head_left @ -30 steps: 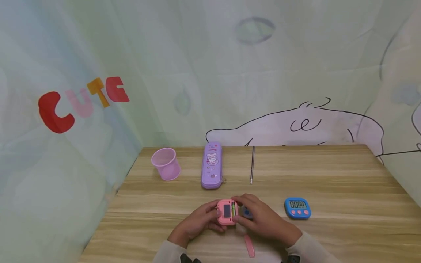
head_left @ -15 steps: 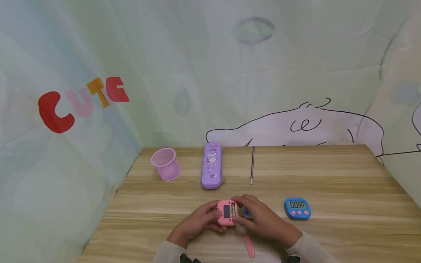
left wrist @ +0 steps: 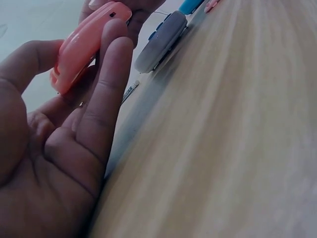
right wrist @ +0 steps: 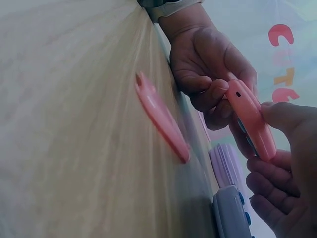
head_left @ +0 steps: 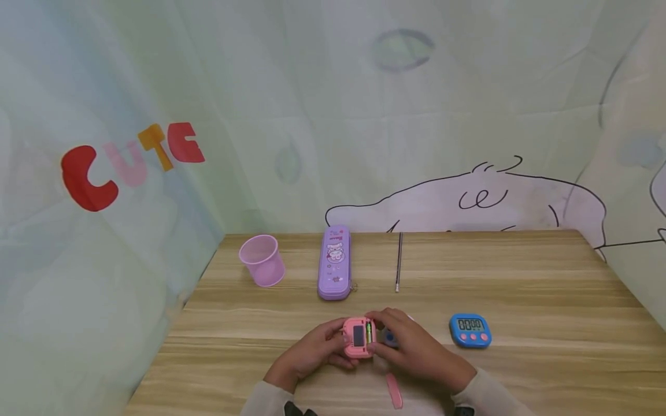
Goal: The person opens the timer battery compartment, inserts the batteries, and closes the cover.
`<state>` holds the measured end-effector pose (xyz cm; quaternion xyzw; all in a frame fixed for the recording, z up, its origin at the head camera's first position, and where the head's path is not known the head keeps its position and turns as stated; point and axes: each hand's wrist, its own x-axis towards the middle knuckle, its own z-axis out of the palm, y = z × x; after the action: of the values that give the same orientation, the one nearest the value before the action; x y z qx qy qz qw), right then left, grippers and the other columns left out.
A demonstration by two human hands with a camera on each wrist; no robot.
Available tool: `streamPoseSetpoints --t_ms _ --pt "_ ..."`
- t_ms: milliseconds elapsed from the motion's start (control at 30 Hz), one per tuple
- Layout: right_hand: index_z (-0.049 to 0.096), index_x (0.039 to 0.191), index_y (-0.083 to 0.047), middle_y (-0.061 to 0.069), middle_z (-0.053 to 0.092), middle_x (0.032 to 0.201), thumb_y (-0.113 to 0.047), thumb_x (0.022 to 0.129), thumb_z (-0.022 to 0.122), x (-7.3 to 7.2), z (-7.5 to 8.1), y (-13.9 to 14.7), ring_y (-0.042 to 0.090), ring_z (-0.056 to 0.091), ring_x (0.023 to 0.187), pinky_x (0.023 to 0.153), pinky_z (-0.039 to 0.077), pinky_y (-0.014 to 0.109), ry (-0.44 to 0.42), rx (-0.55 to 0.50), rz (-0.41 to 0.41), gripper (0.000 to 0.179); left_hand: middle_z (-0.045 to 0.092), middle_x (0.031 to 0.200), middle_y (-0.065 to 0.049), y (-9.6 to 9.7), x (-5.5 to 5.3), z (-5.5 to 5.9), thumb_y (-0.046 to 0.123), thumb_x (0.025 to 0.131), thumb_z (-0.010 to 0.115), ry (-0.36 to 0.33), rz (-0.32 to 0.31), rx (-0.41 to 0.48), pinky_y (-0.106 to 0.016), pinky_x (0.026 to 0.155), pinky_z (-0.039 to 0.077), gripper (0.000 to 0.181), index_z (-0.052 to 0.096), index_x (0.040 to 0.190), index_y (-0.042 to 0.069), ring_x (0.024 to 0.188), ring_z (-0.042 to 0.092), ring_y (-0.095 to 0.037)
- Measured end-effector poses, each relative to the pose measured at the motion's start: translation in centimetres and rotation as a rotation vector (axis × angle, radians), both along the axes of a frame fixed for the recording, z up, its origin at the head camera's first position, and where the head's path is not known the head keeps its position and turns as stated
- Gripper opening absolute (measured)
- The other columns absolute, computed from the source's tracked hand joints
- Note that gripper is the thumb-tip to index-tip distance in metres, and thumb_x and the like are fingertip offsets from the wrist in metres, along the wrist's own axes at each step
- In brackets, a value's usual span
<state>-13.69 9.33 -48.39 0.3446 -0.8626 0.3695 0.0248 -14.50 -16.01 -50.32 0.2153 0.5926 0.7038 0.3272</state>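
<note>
A pink digital timer (head_left: 358, 345) is held up between both hands, its back towards the head camera. In its uncovered slot lies a green battery (head_left: 370, 332). My left hand (head_left: 314, 349) grips the timer's left side, with the thumb on the back and fingers beneath. On the other side my right hand (head_left: 418, 349) pinches the timer's edge beside the slot, thumb near the lower corner and fingertips at the upper one. The pink battery cover (head_left: 394, 391) lies loose on the table, below the right hand. The timer's front faces away from the head view.
A grey timer with blue buttons (left wrist: 161, 42) stands close by, partly behind the right hand in the head view. Farther right sits a blue timer (head_left: 470, 330). Along the back are a pink cup (head_left: 264, 263), a purple pencil case (head_left: 335, 263) and a pencil (head_left: 399, 263).
</note>
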Motion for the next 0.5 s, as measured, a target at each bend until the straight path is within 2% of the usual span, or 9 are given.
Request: streamPoseSetpoints --t_ms 167,333,500 --pt "0.051 0.136 -0.02 -0.015 0.054 0.11 -0.049 0.093 0.061 0.0 -0.07 -0.1 0.007 0.053 0.101 0.087 0.051 0.034 -0.071 -0.029 0.002 0.052 0.067 0.11 -0.019 0.07 0.08 0.22 0.009 0.099 0.048 -0.008 0.003 -0.004 -0.04 0.08 0.059 0.051 0.033 0.146 -0.006 0.089 0.068 -0.023" --pt "0.049 0.134 -0.017 -0.015 0.055 0.113 -0.044 0.092 0.065 0.1 -0.01 -0.18 0.007 0.054 0.103 0.091 0.051 0.034 -0.163 -0.108 0.031 0.053 0.066 0.112 -0.02 0.1 0.17 0.4 0.008 0.098 0.048 -0.009 -0.001 -0.006 -0.041 0.081 0.059 0.051 0.034 0.145 -0.005 0.09 0.068 -0.023" --pt "0.049 0.13 -0.018 -0.015 0.059 0.105 -0.037 0.095 0.064 0.1 0.09 -0.36 0.007 0.058 0.1 0.091 0.052 0.034 -0.201 -0.152 0.033 0.042 0.066 0.113 -0.022 0.16 0.19 0.5 0.012 0.101 0.049 0.003 -0.022 0.006 -0.042 0.082 0.058 0.049 0.035 0.144 -0.005 0.09 0.069 -0.023"
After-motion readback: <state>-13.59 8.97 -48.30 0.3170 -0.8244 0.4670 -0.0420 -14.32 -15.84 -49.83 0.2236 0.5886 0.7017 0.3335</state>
